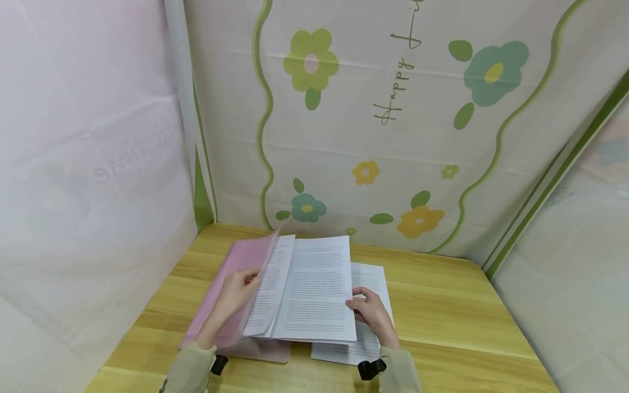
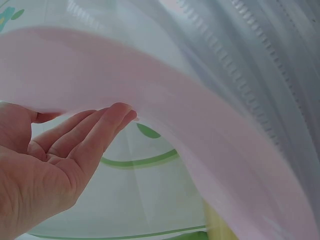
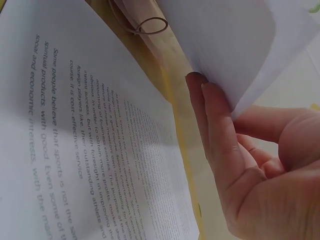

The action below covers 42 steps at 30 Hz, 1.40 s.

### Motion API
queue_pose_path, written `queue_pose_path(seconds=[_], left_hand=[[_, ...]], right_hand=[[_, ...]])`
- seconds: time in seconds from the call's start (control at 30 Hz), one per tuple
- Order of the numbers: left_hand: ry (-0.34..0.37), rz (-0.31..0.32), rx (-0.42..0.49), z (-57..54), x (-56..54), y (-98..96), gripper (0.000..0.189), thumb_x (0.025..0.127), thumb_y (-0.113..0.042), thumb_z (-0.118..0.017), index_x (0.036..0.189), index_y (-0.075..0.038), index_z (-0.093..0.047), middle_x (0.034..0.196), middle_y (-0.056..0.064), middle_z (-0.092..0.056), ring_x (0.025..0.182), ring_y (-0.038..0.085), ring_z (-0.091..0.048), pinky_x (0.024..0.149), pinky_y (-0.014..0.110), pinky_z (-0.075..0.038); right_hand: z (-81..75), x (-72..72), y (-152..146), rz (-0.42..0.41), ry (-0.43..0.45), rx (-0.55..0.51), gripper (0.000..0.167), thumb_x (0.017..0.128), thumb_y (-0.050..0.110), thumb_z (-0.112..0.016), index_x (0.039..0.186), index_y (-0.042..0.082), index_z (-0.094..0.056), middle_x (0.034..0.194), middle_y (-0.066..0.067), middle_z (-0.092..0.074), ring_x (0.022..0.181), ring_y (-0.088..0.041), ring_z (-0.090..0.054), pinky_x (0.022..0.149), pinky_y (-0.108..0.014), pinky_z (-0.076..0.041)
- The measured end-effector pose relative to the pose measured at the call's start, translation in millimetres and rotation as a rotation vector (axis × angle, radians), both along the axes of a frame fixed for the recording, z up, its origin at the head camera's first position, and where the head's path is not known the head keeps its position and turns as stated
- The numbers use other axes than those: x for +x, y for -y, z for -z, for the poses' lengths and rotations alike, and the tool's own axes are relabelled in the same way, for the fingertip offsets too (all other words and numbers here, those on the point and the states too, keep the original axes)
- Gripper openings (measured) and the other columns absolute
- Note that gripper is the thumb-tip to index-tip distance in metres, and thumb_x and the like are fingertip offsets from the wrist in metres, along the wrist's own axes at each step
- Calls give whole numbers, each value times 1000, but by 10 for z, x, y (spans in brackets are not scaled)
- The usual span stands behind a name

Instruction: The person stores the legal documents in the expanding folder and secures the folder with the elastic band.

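A pink folder (image 1: 248,251) lies at the left of the table, its cover raised and bowed. My left hand (image 1: 236,292) holds the cover's edge; in the left wrist view, the hand (image 2: 65,160) has its fingertips at the edge of the bent pink cover (image 2: 150,95). Printed sheets (image 1: 319,295) spread out beside the cover, the left ones tilted up. My right hand (image 1: 371,311) pinches their right edge between thumb and fingers. Up close, the right hand (image 3: 250,160) grips a corner of the white sheets (image 3: 225,40). Another printed sheet (image 1: 371,278) lies partly hidden under them.
The wooden table (image 1: 442,305) extends to the right of the papers. Flower-printed cloth (image 1: 363,142) hangs along the back, with further cloth walls at both sides. A thin cord loop (image 3: 152,25) shows near the pink folder in the right wrist view.
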<state>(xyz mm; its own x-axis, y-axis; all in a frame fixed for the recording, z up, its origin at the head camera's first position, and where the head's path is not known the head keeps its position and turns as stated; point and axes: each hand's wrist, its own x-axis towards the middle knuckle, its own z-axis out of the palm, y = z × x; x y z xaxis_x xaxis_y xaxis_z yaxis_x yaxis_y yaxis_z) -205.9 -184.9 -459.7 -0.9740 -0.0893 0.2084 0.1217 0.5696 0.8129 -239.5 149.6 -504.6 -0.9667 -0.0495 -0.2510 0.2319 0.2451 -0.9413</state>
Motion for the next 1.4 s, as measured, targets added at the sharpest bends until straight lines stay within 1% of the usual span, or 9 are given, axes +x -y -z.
queue_pose_path(seconds=[0.13,0.4,0.57,0.7,0.9,1.17,1.27,1.4], left_hand=[[-1,0,4,-9,-5,-1,31,90,-6,-60,117,5,-70,103,18,-76,84,15,-69,65,16,-49],[-8,8,4,-19,-9,0,30,90,-5,-60,116,5,-70,104,19,-75,89,22,-72,67,18,-52],[-8,8,5,-15,-7,-2,30,90,-5,-61,116,5,-70,105,19,-75,90,22,-72,68,18,-52],[-9,9,3,-15,-3,0,30,90,-5,-61,116,5,-70,104,19,-76,90,21,-72,68,18,-52],[-19,6,7,-10,1,8,30,89,-4,-60,116,6,-70,103,19,-76,87,20,-71,66,17,-51],[-12,-1,-5,-2,4,14,29,90,-4,-61,116,5,-70,104,19,-75,87,18,-70,66,17,-50],[-15,2,-2,0,5,14,29,90,-4,-61,116,6,-71,104,19,-75,87,18,-70,66,16,-50],[-17,6,6,-8,12,11,30,90,-4,-61,116,6,-70,104,20,-75,87,19,-71,66,16,-50]], right_hand=[[7,7,2,-28,8,1,31,88,6,-67,116,-2,-56,78,-1,-70,60,-6,-61,56,-23,-52],[16,36,-9,-57,13,9,31,89,5,-67,116,-4,-56,78,-3,-72,61,-8,-64,57,-23,-53],[-2,40,14,-67,8,7,33,88,7,-69,116,-4,-56,76,-1,-72,61,-8,-64,56,-23,-52],[-8,56,31,-79,8,17,34,87,8,-69,116,-4,-56,75,-1,-71,61,-8,-62,57,-25,-53],[28,89,2,-66,15,65,32,87,8,-70,114,-2,-57,74,-1,-71,61,-8,-63,57,-26,-53],[33,88,32,-76,-15,57,33,87,8,-69,116,-3,-58,72,2,-68,57,-6,-56,55,-23,-49],[33,76,56,-61,-23,40,32,87,7,-69,115,-5,-58,75,0,-71,59,-6,-60,55,-22,-51],[39,59,66,-19,-19,35,31,87,5,-68,115,-5,-59,79,-3,-73,62,-8,-65,57,-24,-54]])
